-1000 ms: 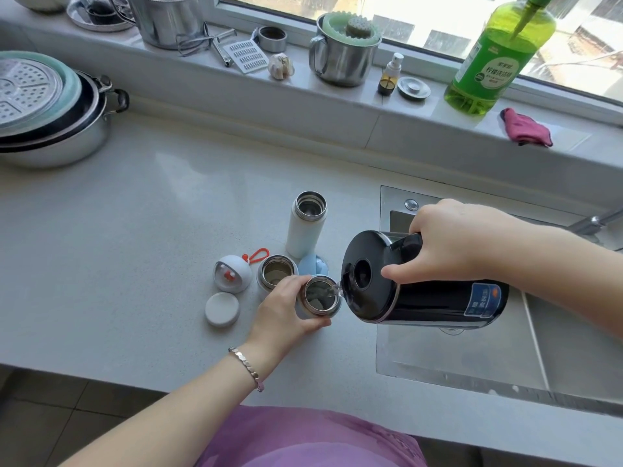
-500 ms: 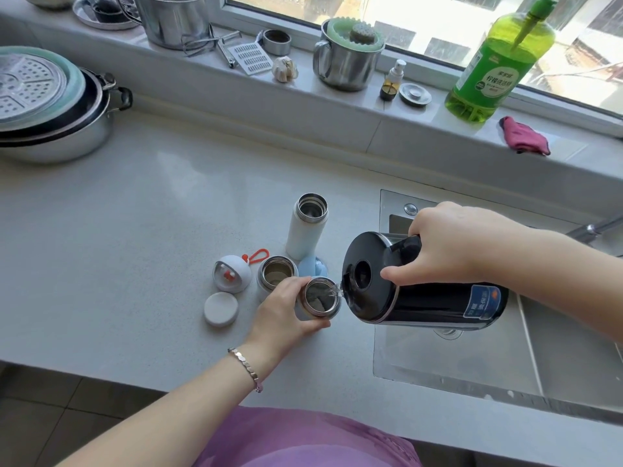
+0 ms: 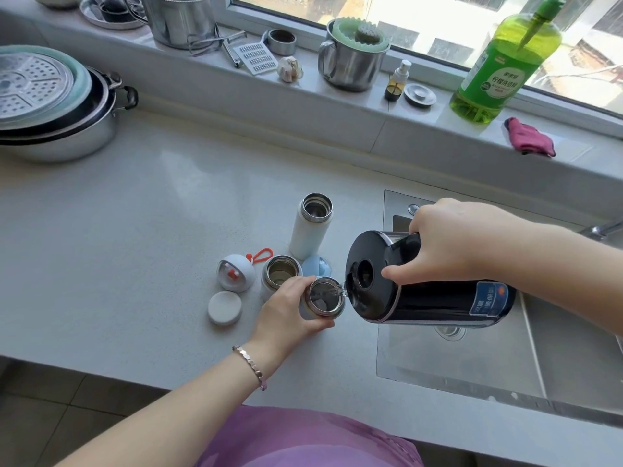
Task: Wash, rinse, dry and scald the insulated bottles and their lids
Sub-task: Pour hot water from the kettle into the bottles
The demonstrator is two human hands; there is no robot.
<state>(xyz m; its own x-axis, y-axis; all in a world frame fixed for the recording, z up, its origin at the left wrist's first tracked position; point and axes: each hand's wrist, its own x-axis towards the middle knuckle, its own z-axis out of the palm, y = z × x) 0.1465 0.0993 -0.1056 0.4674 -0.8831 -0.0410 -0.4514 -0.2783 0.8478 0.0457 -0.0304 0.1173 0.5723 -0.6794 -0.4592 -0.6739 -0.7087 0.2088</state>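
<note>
black kettle (image 3: 421, 298), white bottle (image 3: 308, 232), green detergent bottle (image 3: 502, 65)

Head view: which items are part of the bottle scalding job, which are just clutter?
In the job:
- black kettle, tipped by right hand
- small bottle, held by left hand
- tall white bottle
- short open bottle
- round white lid
- white ball lid

Lying about:
- stacked pots
- green detergent bottle
- pink cloth
- steel mug
</note>
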